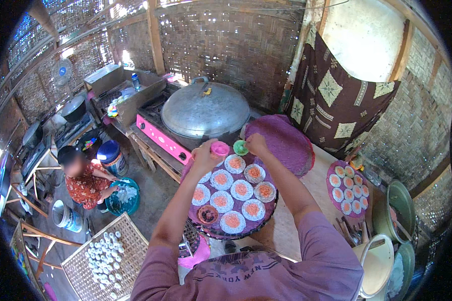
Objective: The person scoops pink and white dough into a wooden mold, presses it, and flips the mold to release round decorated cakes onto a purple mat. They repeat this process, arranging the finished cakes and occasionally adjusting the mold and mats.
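Note:
My left hand [204, 156] is closed on a small pink cup [220, 148]. Beside it, my right hand [257, 144] pinches the rim of a small green cup [240, 147]. Both cups are above the far edge of a round tray lined with purple cloth [198, 227]. On that cloth sit several round white lacy cakes [221, 201] with orange shreds in the middle. A darker brown round piece [208, 214] lies among them at the near left. What the two cups contain is too small to tell.
A large lidded pot [206, 110] stands on a pink stove [160, 138] beyond the tray. At right is a second purple tray of cakes [334, 193], near buckets [376, 261]. Left, a person [83, 188] works over a teal basin [135, 195]; a woven tray [75, 266] holds white balls.

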### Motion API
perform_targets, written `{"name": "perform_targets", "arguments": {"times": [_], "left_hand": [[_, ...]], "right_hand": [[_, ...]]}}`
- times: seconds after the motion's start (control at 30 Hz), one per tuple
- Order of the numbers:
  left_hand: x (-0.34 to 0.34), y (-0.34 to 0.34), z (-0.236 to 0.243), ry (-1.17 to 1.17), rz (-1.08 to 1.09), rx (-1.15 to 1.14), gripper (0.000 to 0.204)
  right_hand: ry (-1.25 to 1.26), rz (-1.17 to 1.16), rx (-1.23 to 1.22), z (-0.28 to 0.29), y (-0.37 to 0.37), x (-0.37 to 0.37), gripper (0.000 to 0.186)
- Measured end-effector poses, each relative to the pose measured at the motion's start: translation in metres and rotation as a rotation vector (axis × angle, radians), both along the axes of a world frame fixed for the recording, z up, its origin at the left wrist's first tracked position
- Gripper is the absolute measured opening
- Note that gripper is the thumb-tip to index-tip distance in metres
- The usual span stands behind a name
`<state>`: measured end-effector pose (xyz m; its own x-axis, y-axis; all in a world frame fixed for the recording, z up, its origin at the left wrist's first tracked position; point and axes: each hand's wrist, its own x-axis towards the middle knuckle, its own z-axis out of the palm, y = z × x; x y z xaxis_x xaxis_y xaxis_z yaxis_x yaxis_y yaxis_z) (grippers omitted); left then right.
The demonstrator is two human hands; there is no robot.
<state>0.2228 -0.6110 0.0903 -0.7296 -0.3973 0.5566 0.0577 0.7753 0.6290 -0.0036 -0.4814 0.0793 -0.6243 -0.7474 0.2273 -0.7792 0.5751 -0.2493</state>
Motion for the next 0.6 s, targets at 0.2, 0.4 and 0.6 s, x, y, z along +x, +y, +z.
{"name": "perform_targets", "arguments": {"times": [0.2, 0.4, 0.6], "left_hand": [[-0.048, 0.043, -0.001, -0.033, -0.177, 0.102, 0.070], [-0.025, 0.090, 0.020, -0.040, -0.336, 0.084, 0.072], [0.035, 0.116, 0.030, -0.156, -0.328, -0.001, 0.069]], "right_hand": [[-0.031, -0.155, -0.096, 0.000, 0.041, 0.012, 0.018], [-0.472, 0.131, -0.476, 0.043, 0.103, 0.065, 0.013], [-0.429, -0.134, -0.288, 0.041, 0.190, 0.124, 0.013]]}}
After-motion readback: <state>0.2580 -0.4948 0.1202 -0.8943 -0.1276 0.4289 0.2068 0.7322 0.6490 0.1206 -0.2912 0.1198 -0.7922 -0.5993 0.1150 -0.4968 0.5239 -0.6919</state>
